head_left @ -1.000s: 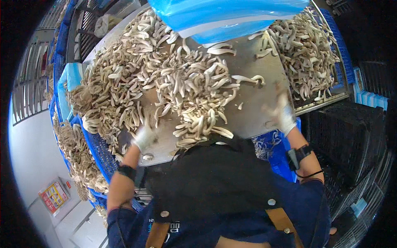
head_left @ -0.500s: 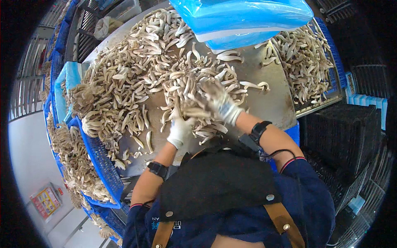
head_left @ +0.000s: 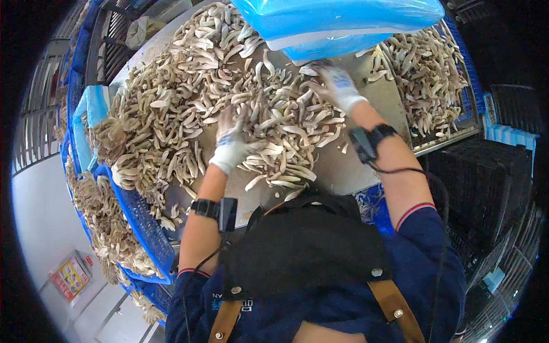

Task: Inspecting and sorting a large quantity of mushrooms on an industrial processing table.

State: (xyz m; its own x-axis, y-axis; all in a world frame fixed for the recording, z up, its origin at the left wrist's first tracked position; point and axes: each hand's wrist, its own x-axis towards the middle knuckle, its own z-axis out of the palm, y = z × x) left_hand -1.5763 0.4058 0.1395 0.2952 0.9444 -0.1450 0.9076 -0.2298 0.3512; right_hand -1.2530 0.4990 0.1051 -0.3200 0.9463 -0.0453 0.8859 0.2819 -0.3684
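Head-worn L fisheye cam, facing down; close over L hand (head_left: 230,142), R hand (head_left: 338,87), tabletop (head_left: 389,102)

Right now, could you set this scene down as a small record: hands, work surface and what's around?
Left hand: white-gloved, fingers spread, at the loose mushrooms; exact contact unclear
Right hand: white-gloved, fingers spread, at the pile's far right edge, near the blue plastic bag
Surface: metal table, largely covered by mushrooms
Left side: blue basket holding more mushrooms
Right side: another mushroom heap
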